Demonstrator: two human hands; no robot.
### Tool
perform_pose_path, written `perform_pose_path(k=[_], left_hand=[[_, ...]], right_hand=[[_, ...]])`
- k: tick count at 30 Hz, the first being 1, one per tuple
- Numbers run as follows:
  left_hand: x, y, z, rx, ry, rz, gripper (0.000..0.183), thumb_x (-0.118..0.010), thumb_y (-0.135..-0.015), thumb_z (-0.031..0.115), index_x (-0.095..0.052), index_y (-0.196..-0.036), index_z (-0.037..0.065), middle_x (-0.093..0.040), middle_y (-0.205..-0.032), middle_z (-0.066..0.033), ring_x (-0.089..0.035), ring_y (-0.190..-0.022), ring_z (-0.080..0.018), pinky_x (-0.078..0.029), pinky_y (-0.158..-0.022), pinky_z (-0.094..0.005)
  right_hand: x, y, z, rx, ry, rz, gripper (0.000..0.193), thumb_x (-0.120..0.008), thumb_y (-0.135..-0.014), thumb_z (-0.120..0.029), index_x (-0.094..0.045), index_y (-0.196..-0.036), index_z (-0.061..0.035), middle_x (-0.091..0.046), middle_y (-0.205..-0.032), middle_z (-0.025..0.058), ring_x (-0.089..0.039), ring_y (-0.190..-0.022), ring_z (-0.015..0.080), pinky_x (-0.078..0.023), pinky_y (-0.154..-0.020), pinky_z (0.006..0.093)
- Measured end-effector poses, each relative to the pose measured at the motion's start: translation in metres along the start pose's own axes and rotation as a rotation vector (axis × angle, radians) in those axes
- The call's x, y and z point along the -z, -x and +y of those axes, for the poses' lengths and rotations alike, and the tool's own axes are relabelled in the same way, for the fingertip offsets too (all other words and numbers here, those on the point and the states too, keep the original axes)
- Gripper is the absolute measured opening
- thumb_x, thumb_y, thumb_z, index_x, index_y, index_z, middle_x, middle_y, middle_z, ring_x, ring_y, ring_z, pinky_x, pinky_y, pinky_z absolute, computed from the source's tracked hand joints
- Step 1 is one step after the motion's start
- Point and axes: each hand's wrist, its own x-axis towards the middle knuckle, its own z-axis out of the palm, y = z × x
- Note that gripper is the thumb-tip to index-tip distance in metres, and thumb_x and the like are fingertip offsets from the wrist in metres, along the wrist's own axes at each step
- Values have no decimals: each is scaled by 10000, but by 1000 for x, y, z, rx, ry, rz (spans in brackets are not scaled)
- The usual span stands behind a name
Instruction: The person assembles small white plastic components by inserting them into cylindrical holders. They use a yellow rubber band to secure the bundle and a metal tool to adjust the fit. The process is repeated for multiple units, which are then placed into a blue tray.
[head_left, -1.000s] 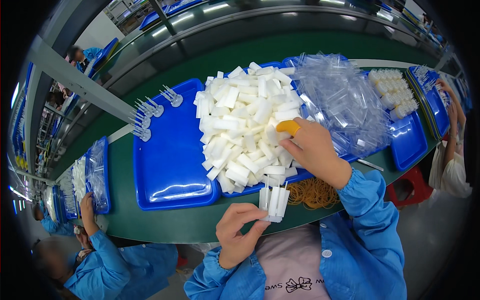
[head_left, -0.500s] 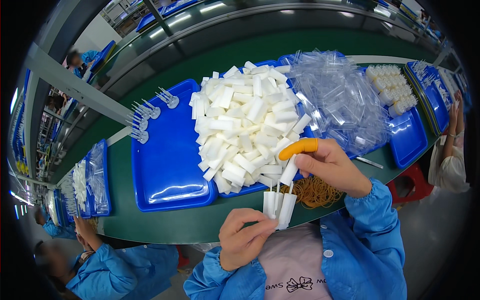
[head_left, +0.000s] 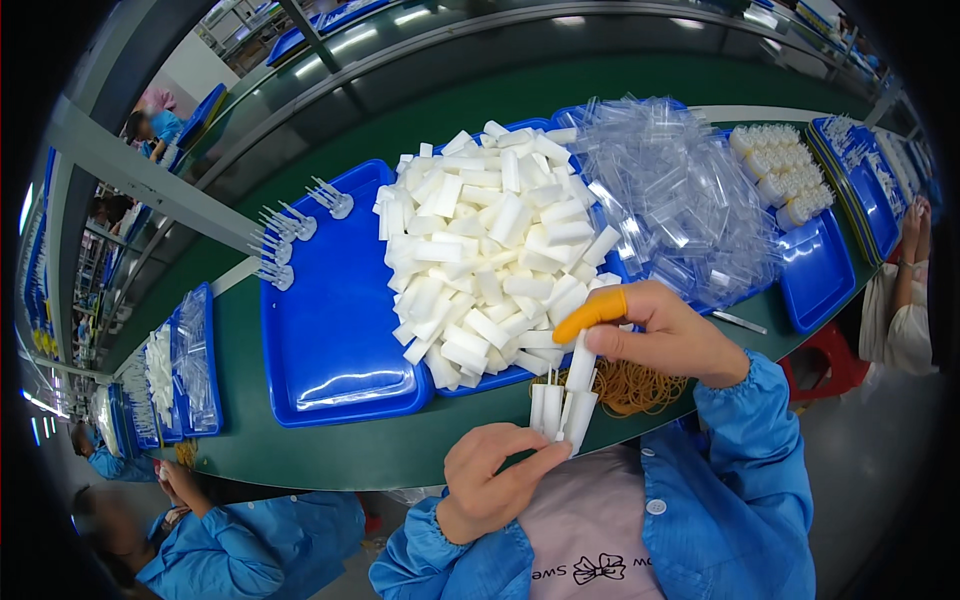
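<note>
1. Green worktable [head_left: 240, 445]: the broad, curved-looking surface under all the trays in front of the person.
2. Heap of white foam pieces [head_left: 485, 250]: short blocks piled at the centre, overflowing a blue tray largely hidden beneath them.
3. Wide blue tray [head_left: 335, 310]: immediately left of the heap, much of its floor exposed.
4. Heap of clear plastic tubes [head_left: 670, 205]: right of the foam, lying at mixed angles.
5. Small blue tray [head_left: 818, 272]: at the right of the tubes, its near end bare.
6. Right hand [head_left: 685, 335]: near the front edge of the heap; thumb and forefinger are closed on a single foam piece.
7. Left hand [head_left: 495, 485]: lower and nearer the body; thumb and forefinger pinch the lower end of a pronged part.
8. Group of white pronged pieces [head_left: 277, 247]: standing along the far left edge of the wide tray.
9. Tan rubber bands [head_left: 640, 388]: a loose tangle on the table, beneath and beside the right hand.
10. Pronged part with white sleeves [head_left: 560, 415]: prongs upward, at the left fingertips; its base is mostly hidden.
11. Held foam piece [head_left: 581, 365]: slightly tilted, directly above the part's right side; whether a prong has entered it cannot be told.
12. Yellow finger cot [head_left: 592, 312]: covers the right forefinger.
</note>
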Motion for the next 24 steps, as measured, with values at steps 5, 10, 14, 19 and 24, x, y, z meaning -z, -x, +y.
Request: perform_pose_path(k=[5,10,14,19,24], left_hand=[[1,1,0,-87,-75,-3,339,-708,-552,5,-732,-872,114,-620,-817,-29,-598,-711,-204,-479,-603,-308],[-2,0,1,-132,-107,-3,331,-692,-540,14,-731,-854,112,-617,-810,-29,-600,-702,-207,-481,-592,-305],[-3,3,1,-162,-101,21,340,-697,-541,35,-728,-871,111,-603,-834,-29,-582,-705,-197,-488,-585,-295],[-10,14,6,-37,56,173,363,-776,-561,44,-694,-913,87,-603,-868,-61,-600,-733,-212,-511,-597,-305],[-13,10,7,17,32,232,471,-842,-581,65,-612,-992,52,-625,-915,-114,-634,-780,-239,-539,-623,-320]], right_hand=[[4,-4,-8,80,61,-57,173,-640,-855,-146,-638,-963,-12,-630,-904,30,-560,-873,102,-425,-822,251],[2,1,-3,-67,-15,-42,154,-687,-816,-117,-640,-937,-33,-613,-913,36,-561,-867,104,-430,-807,253],[-24,14,3,-9,78,-45,166,-694,-802,-169,-640,-887,-37,-589,-793,36,-531,-751,126,-411,-651,265],[-30,36,5,119,179,26,142,-701,-787,-174,-652,-869,-69,-596,-802,59,-527,-760,197,-401,-686,313],[-34,44,-2,170,195,90,130,-697,-785,-153,-650,-878,-75,-617,-850,46,-546,-801,207,-404,-735,325]])
